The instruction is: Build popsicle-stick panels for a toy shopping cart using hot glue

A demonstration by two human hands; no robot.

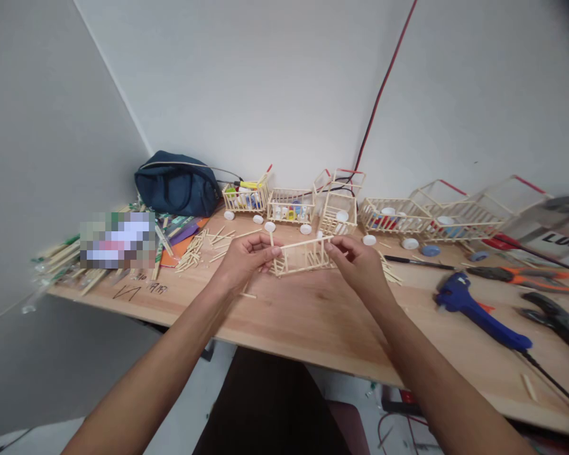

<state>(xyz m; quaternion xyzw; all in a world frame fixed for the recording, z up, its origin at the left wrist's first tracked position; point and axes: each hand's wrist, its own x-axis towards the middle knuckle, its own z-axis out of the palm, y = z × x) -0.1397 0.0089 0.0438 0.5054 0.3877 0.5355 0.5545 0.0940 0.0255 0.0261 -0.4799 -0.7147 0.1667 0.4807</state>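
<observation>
Between my two hands, a little above the table, is a small frame of wooden sticks point(303, 256), open like a basket with thin upright bars. My left hand point(253, 254) pinches its left end with thumb and fingers. At the opposite end, my right hand point(353, 256) grips a corner the same way. Loose cut sticks point(192, 253) lie on the wooden table beyond my left hand, and more sticks point(392, 272) lie just right of my right hand.
Along the wall stand several stick carts point(291, 207) with bottle-cap wheels. A blue bag point(177, 183) sits at the back left, near bundled sticks point(59, 256). To the right lie a blue glue gun point(478, 313), orange-handled pliers point(516, 275) and a black tool point(557, 322).
</observation>
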